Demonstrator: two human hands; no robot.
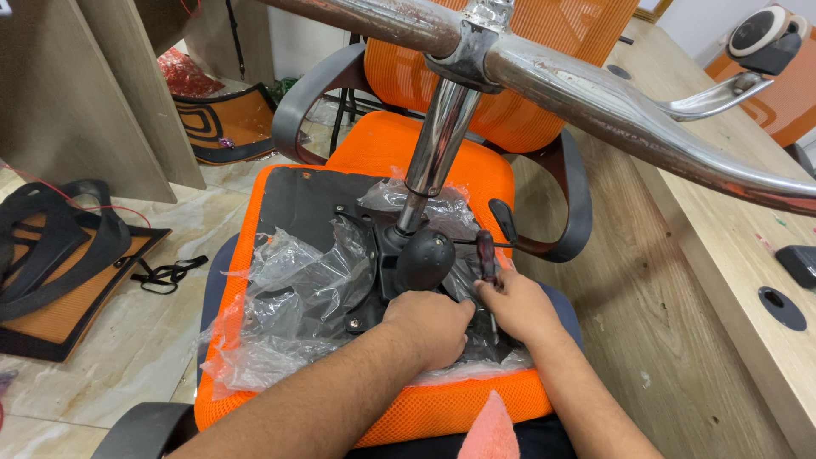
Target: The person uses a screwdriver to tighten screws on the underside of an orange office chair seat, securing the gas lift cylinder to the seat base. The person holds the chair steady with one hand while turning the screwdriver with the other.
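A dark-handled screwdriver [487,259] is grasped upright in the right hand [518,306], while the left hand [429,327], clenched just beside it, is pressed on the black seat mechanism plate [374,289] below the knob [424,259].

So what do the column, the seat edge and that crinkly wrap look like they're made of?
Column: polished metal, probably chromed steel; mirror reflections, rusty specks. Seat edge: orange woven mesh fabric; visible grid weave. Wrap: thin clear plastic film; crumpled, glossy, see-through.

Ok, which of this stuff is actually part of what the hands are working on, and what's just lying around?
In hand: left hand, right hand, screwdriver, upturned orange seat, black mechanism, chrome column.

Lying about: armrest parts, black strap, wooden desk.
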